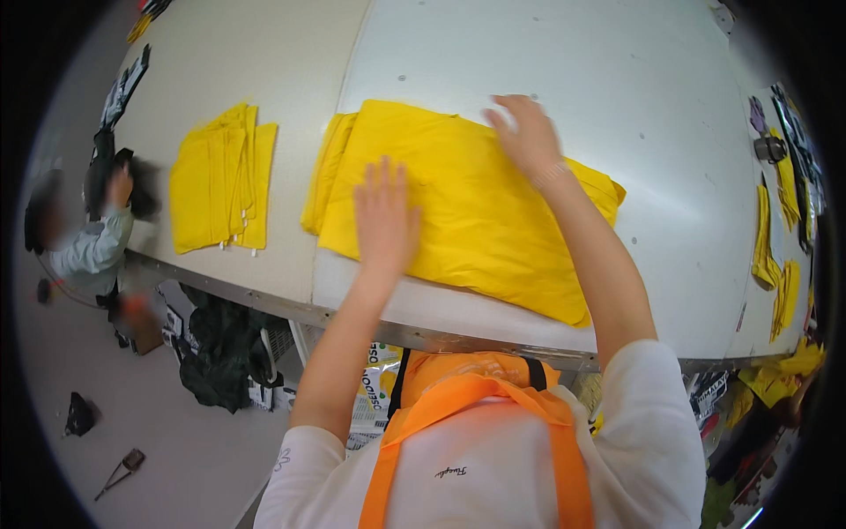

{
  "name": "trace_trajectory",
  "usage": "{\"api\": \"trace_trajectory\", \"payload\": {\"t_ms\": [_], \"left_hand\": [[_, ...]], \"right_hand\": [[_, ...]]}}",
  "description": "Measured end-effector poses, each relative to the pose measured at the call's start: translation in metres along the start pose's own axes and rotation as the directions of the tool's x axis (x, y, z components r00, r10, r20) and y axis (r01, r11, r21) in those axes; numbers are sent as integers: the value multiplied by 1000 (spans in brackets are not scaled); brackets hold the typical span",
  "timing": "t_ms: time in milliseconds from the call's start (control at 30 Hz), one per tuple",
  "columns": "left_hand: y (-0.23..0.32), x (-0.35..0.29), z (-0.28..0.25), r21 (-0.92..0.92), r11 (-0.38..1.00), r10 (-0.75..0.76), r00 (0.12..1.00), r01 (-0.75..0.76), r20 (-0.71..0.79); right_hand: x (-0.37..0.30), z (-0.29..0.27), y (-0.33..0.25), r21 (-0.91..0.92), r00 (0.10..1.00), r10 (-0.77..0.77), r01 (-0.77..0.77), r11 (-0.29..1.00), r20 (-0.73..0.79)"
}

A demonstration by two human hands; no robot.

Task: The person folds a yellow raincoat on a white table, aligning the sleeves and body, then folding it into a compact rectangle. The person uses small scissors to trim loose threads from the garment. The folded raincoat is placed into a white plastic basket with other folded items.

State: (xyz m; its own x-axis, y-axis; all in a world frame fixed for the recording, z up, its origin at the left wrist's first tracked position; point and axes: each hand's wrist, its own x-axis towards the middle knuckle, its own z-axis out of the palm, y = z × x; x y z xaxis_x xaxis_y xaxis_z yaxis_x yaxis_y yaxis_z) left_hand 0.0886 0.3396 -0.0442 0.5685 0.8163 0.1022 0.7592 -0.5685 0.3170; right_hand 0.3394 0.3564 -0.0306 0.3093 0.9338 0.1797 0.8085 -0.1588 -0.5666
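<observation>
A folded bundle of yellow fabric [476,220] lies flat on the table in front of me, with more yellow layers showing beneath its left side and right end. My left hand [383,216] rests on its left part, fingers stretched out and pointing away from me. Over the far right edge of the cloth is my right hand [526,137], fingers spread and slightly curved, with nothing visible in them. Whether the right fingertips touch the fabric or the table, I cannot tell. Farther left stands a smaller stack of folded yellow pieces [220,181], with small white tabs along its near edge.
The pale table [441,44] has a metal front edge close to my body. Yellow and dark folded items [767,229] lie along the right side. At the far left, a person [97,247] works beside dark cloth. Dark green fabric [216,348] hangs below the table.
</observation>
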Motion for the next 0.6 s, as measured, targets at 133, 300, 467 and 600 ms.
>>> {"api": "trace_trajectory", "payload": {"t_ms": [133,300,467,600], "left_hand": [[82,4,3,-55,994,99,993,-96,63],[82,15,63,-12,995,100,992,-100,82],[61,24,67,34,986,158,983,-162,95],[57,28,66,8,968,246,961,-249,130]], "right_hand": [[-109,-77,71,-89,931,153,-192,977,-331],[-224,-58,105,420,801,599,-551,721,22],[-218,-60,80,659,869,473,-440,610,143],[-232,-78,78,655,915,320,-401,641,246]]}}
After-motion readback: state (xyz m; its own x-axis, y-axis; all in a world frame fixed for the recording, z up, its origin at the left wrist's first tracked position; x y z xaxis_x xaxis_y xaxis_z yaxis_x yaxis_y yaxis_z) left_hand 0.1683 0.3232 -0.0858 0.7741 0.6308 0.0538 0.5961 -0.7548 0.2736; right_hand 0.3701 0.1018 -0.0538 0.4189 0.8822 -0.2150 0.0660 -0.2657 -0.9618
